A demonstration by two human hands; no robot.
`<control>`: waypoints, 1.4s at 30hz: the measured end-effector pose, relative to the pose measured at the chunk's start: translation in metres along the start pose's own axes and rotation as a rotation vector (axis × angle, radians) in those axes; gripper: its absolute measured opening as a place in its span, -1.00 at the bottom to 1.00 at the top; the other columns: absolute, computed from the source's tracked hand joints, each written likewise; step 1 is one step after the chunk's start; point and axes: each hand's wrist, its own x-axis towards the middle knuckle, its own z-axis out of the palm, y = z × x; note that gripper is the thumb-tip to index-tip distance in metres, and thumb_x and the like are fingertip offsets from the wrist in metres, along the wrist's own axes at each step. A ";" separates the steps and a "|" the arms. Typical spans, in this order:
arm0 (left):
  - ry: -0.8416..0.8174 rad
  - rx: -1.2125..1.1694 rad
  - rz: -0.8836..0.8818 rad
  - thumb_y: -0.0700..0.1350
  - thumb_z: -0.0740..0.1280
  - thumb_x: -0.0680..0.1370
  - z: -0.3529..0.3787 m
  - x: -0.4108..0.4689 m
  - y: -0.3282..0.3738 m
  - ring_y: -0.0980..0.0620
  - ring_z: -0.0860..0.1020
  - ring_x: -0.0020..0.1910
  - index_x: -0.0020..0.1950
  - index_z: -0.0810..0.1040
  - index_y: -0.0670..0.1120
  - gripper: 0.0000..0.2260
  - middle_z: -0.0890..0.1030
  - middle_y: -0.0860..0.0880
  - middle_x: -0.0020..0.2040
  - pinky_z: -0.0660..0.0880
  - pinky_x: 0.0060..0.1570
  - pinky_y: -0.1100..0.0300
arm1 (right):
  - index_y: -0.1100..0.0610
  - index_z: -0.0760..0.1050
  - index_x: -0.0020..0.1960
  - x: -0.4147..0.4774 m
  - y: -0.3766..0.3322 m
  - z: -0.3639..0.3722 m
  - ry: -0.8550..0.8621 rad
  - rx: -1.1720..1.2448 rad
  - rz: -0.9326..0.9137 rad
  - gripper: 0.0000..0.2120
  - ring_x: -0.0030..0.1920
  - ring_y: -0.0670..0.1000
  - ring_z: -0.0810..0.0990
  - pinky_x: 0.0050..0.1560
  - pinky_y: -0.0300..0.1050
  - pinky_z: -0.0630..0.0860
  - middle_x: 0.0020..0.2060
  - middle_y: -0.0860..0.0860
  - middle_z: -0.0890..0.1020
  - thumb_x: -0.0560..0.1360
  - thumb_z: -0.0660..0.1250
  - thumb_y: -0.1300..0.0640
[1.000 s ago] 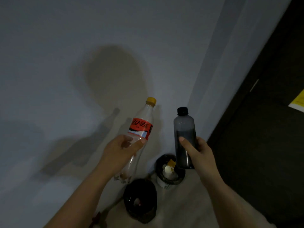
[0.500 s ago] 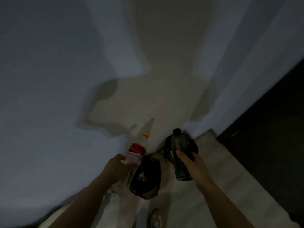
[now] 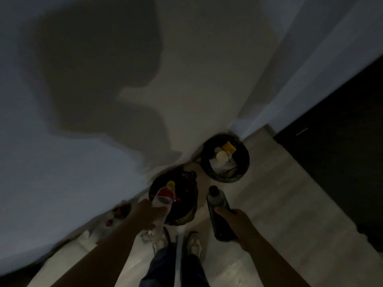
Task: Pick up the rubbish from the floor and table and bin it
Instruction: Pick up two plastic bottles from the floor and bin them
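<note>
Left hand is gripping the clear bottle over the bin ahead, likely for dropping; right hand is clutching the dark bottle.

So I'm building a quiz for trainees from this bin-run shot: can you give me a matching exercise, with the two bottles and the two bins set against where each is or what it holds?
Things:
1. red-label bottle
2. dark bottle
3. near bin
4. far bin

Places and states:
A. held by the right hand
B. held by the left hand
C. holds yellow and white rubbish
D. nearest the shoes

Pairs: 1-B, 2-A, 3-D, 4-C
</note>
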 end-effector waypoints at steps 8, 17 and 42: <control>0.218 0.082 0.219 0.08 0.47 0.39 0.020 0.050 0.007 -0.05 0.58 -0.27 -0.25 0.29 0.07 -0.66 0.51 0.02 -0.34 0.57 -0.17 0.03 | 0.23 0.46 0.25 0.038 0.036 0.002 0.023 0.018 0.111 -0.51 0.02 0.19 0.60 0.14 0.13 0.54 0.05 0.19 0.59 0.44 0.43 -0.02; 0.109 -0.041 0.306 -0.04 0.59 0.29 0.028 0.110 -0.011 -0.11 0.54 0.14 0.30 0.42 -0.11 -0.35 0.54 -0.09 0.17 0.50 0.18 -0.10 | 0.21 0.40 0.32 0.068 0.051 0.015 0.031 -0.037 0.141 -0.45 0.10 0.21 0.57 0.19 0.15 0.52 0.17 0.20 0.54 0.44 0.43 -0.03; 0.027 0.499 0.388 -0.04 0.40 0.49 -0.047 0.074 -0.091 0.25 0.46 -0.13 0.20 0.49 -0.03 -0.70 0.51 0.10 -0.03 0.32 -0.29 0.48 | 0.22 0.29 0.42 0.088 -0.018 0.131 0.073 -0.356 -0.144 -0.42 0.26 0.17 0.46 0.00 -0.13 0.39 0.30 0.17 0.45 0.48 0.38 0.08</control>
